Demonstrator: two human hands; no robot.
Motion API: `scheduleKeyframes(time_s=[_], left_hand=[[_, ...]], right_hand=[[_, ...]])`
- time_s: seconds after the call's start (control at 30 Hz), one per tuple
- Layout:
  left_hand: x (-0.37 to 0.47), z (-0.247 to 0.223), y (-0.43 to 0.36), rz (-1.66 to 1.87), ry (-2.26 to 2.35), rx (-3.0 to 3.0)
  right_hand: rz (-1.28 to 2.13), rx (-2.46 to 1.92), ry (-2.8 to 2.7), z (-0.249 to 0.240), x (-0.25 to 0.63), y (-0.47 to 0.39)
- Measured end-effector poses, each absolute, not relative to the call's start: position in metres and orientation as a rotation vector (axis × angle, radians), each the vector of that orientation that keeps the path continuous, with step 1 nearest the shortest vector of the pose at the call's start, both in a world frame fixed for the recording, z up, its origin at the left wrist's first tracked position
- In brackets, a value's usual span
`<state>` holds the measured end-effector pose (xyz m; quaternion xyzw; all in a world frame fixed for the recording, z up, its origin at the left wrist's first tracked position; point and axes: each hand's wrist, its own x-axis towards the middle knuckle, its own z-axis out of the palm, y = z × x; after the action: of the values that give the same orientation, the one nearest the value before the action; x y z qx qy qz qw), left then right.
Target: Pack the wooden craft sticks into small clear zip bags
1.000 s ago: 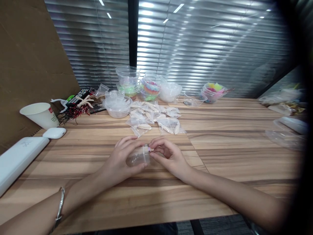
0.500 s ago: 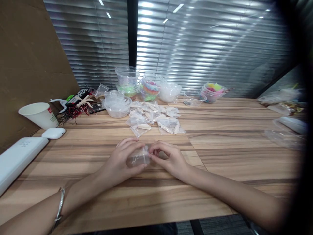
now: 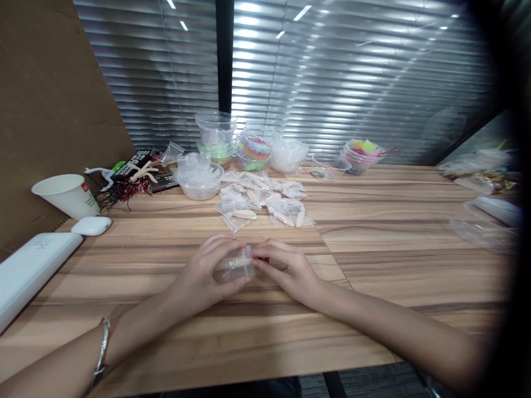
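A small clear zip bag (image 3: 239,265) lies between my two hands near the middle of the wooden table (image 3: 265,337). My left hand (image 3: 203,273) holds it from the left, thumb and fingers at its lower and upper edges. At the bag's right edge, my right hand (image 3: 292,271) pinches with thumb and forefinger; the fingertips hide most of what they grip, and it looks like the bag's edge. Beyond my hands lies a pile of clear bags (image 3: 257,190) with pale pieces inside.
Clear bowls (image 3: 199,179) and tubs with coloured contents (image 3: 255,149) stand along the back. At left are a paper cup (image 3: 72,196), a white case (image 3: 91,226) and a white box (image 3: 35,265). Plastic lids (image 3: 481,226) lie at far right.
The fingers of my right hand have closed up slightly at the bag's edge. My left hand and the bag have barely moved.
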<state>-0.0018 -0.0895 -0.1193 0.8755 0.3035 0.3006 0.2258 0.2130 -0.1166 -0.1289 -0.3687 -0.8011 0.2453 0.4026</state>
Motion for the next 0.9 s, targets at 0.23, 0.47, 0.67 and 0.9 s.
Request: scheduleKeyframes(time_s=[0.23, 0.47, 0.67, 0.9], left_hand=[[0.000, -0.115, -0.090, 0.783, 0.849, 2.374], [0.000, -0.118, -0.089, 0.709, 0.801, 2.375], [0.000, -0.120, -0.092, 0.557, 0.759, 2.271], [-0.003, -0.126, -0.094, 0.655, 0.848, 2.192]], right_hand=[[0.643, -0.956, -2.025, -0.126, 0.212, -0.118], [0.646, -0.955, -1.960, -0.126, 0.212, -0.120], [0.524, -0.898, -2.062, -0.127, 0.214, -0.127], [0.589, -0.929, -2.068, -0.121, 0.213, -0.125]])
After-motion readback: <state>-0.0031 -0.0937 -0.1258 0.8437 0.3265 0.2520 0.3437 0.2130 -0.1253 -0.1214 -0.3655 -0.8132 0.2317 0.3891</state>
